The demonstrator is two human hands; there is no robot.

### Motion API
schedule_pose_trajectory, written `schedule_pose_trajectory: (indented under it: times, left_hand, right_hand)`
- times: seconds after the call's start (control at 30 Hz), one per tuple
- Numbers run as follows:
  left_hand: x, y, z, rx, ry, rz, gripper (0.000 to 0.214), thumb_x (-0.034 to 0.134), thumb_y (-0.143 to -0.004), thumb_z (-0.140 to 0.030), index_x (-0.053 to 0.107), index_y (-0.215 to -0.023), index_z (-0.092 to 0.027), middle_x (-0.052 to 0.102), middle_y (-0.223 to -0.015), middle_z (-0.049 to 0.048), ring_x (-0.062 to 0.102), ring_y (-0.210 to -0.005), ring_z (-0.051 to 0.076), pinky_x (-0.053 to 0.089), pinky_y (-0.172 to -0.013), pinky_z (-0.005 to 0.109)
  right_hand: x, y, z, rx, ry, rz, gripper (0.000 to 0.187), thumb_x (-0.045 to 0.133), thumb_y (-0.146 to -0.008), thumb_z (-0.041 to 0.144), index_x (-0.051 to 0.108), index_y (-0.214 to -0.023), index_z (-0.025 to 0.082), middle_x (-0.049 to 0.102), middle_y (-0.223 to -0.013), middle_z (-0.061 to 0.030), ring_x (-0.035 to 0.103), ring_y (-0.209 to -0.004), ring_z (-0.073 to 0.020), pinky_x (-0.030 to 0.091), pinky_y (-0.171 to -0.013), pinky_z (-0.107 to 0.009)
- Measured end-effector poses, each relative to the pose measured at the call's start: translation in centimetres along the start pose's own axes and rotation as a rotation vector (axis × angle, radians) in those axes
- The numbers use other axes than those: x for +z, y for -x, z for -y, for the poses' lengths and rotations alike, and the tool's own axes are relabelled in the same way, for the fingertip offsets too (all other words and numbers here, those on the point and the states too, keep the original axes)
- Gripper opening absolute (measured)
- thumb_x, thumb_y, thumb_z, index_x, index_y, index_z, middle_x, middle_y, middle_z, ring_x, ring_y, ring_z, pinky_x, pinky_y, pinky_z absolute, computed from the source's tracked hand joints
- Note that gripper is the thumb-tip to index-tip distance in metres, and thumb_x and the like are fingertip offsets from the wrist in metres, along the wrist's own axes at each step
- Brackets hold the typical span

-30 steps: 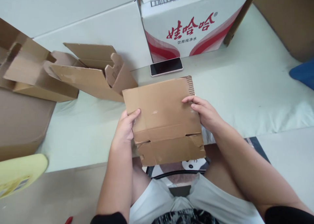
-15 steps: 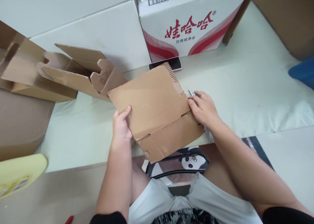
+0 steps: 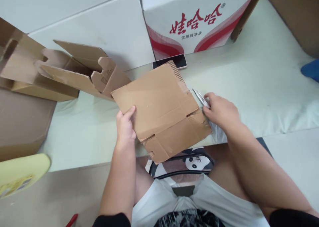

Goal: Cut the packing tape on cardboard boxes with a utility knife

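Pale green cloth covers the counter (image 3: 269,84), and above its near edge the carton (image 3: 154,104) is held slantwise, its far corner overlapping the phone (image 3: 181,61) in view. Left hand (image 3: 126,125) pinches the carton's left edge, thumb on top, other fingers mostly hidden beneath. Right hand (image 3: 221,111) is curled around the lower end of a silver knife (image 3: 200,98), thumb and forefinger close about it, the thin tip pointing forward beside the carton's right edge and apart from it.

By the look of it, the step in hand is readying the knife next to the carton. A next move would call for a firm left grip and a blade angled away from fingers.

Clear plastic (image 3: 217,132) bunches below the right wrist and could snag. The brown box (image 3: 79,83) stands at the carton's left corner, leaving little room there; the white box (image 3: 189,24) limits reach behind the phone. Far right, near a blue thing (image 3: 311,70), there is more space.
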State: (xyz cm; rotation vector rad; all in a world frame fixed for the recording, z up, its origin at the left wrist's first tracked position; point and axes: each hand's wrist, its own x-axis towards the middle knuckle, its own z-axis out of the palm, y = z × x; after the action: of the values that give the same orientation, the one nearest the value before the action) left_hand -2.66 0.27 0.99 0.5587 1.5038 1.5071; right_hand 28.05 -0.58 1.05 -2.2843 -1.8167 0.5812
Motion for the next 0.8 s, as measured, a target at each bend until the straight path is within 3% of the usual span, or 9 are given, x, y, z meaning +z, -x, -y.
schedule_pose_trajectory:
  times: [0.1,0.17,0.27,0.33,0.4,0.47,0.63,0.7,0.8]
  left_hand:
    - [0.0,0.0,0.1,-0.017,-0.017,0.024,0.04,0.092,-0.051,-0.033,0.072,-0.084,-0.021,0.081,-0.092,0.0056,0.076,-0.082,0.024,0.061,-0.075,0.034]
    - [0.1,0.2,0.2,-0.022,-0.031,0.036,0.04,0.09,-0.053,-0.033,0.072,-0.087,-0.02,0.081,-0.092,0.0061,0.076,-0.083,0.024,0.061,-0.077,0.035]
    - [0.3,0.6,0.5,-0.039,-0.05,0.042,0.044,0.09,-0.053,-0.035,0.072,-0.09,-0.018,0.081,-0.093,0.0081,0.076,-0.084,0.025,0.061,-0.078,0.035]
    - [0.6,0.8,0.7,-0.049,-0.052,0.057,0.047,0.091,-0.052,-0.037,0.072,-0.091,-0.016,0.081,-0.096,0.0097,0.076,-0.085,0.026,0.061,-0.078,0.035]
    - [0.9,1.0,0.7,-0.05,-0.042,0.075,0.049,0.091,-0.052,-0.037,0.072,-0.091,-0.016,0.081,-0.098,0.0107,0.077,-0.087,0.027,0.061,-0.08,0.037]
    - [1.2,0.9,0.7,-0.048,-0.033,0.087,0.048,0.091,-0.053,-0.037,0.072,-0.091,-0.016,0.081,-0.1,0.0109,0.077,-0.089,0.028,0.061,-0.083,0.038]
    - [1.6,0.8,1.3,-0.067,-0.036,0.147,0.044,0.087,-0.058,-0.037,0.071,-0.093,-0.017,0.081,-0.103,0.0113,0.077,-0.096,0.03,0.061,-0.088,0.041]
    - [1.9,1.1,1.8,-0.099,-0.049,0.179,0.044,0.086,-0.059,-0.039,0.071,-0.094,-0.016,0.081,-0.101,0.0116,0.077,-0.096,0.031,0.061,-0.086,0.043]
    - [2.2,1.8,2.7,-0.12,-0.079,0.237,0.046,0.087,-0.06,-0.041,0.071,-0.096,-0.016,0.081,-0.103,0.0119,0.076,-0.097,0.031,0.061,-0.087,0.042]
  right_hand:
    - [-0.6,0.1,0.5,0.028,-0.29,-0.195,0.024,0.063,-0.076,0.031,0.069,-0.098,0.023,0.07,-0.085,-0.0097,0.062,-0.075,-0.0273,0.049,-0.077,-0.046]
    - [-1.3,0.7,1.0,-0.002,-0.669,-0.237,0.015,0.064,-0.075,0.031,0.067,-0.088,0.025,0.064,-0.075,-0.0045,0.058,-0.067,-0.0212,0.048,-0.069,-0.041]
    - [-2.0,1.6,1.7,-0.066,-1.263,0.055,0.013,0.064,-0.068,0.032,0.062,-0.078,0.025,0.055,-0.062,0.0017,0.046,-0.047,-0.0126,0.036,-0.047,-0.031]
    - [-2.0,1.8,1.9,-0.103,-1.465,0.28,0.017,0.066,-0.063,0.034,0.062,-0.077,0.025,0.052,-0.056,0.0041,0.037,-0.039,-0.0088,0.024,-0.038,-0.027]
    - [-1.8,1.7,2.0,-0.115,-1.538,0.367,0.026,0.067,-0.063,0.034,0.063,-0.088,0.028,0.052,-0.053,0.0064,0.033,-0.034,-0.0076,0.018,-0.035,-0.025]
    - [-1.3,1.4,2.0,-0.092,-1.565,0.331,0.036,0.067,-0.065,0.03,0.06,-0.099,0.033,0.056,-0.056,0.0085,0.035,-0.033,-0.0083,0.019,-0.034,-0.023]
    - [-0.2,1.7,2.1,-0.114,-1.478,0.193,0.02,0.066,-0.072,0.039,0.05,-0.078,0.028,0.07,-0.081,-0.001,0.068,-0.066,-0.0194,0.043,-0.047,-0.03]
    - [-0.2,2.1,2.5,-0.141,-1.447,0.192,0.025,0.069,-0.071,0.043,0.051,-0.078,0.028,0.074,-0.094,-0.0037,0.074,-0.085,-0.0251,0.053,-0.058,-0.038]
    - [-0.2,2.7,3.4,-0.125,-1.459,0.171,0.039,0.08,-0.063,0.038,0.052,-0.091,0.033,0.077,-0.098,0.0015,0.075,-0.097,-0.0251,0.06,-0.077,-0.043]
